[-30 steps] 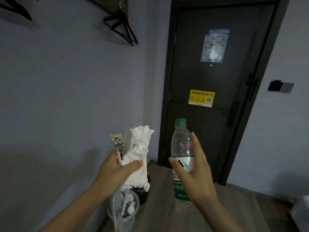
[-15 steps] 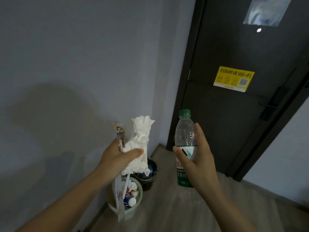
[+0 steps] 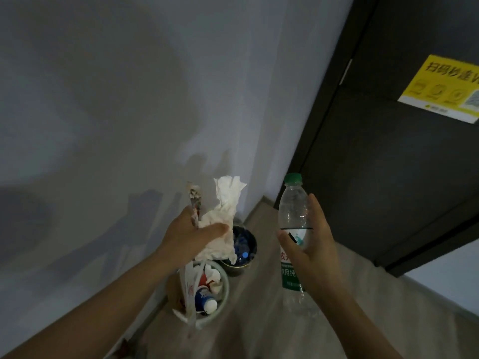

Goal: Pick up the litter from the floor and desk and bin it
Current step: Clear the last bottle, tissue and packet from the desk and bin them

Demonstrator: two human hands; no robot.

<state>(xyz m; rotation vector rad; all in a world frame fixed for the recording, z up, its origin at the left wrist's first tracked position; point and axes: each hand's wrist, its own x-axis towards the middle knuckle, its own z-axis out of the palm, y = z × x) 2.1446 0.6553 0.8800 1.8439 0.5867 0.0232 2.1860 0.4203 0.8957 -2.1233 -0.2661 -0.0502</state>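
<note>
White crumpled tissue (image 3: 226,216) and a thin wrapper (image 3: 195,203) are bunched in my left hand (image 3: 190,235), fingers curled round them, above the pale bin (image 3: 226,287) by the wall. My right hand (image 3: 315,246) grips a clear green-capped bottle (image 3: 293,216) upright. A dark bin (image 3: 239,270) stands just behind.

Brimful pale bin (image 3: 227,286) beside wall (image 3: 103,125)

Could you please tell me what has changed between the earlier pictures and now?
The view has closed in on and tipped down toward the pale bin and dark bin by the wall, which now show fuller below the hands; the door has lost its top from view. Nothing was let go: the left hand still grips the tissue and wrapper, the right hand the bottle.
</note>
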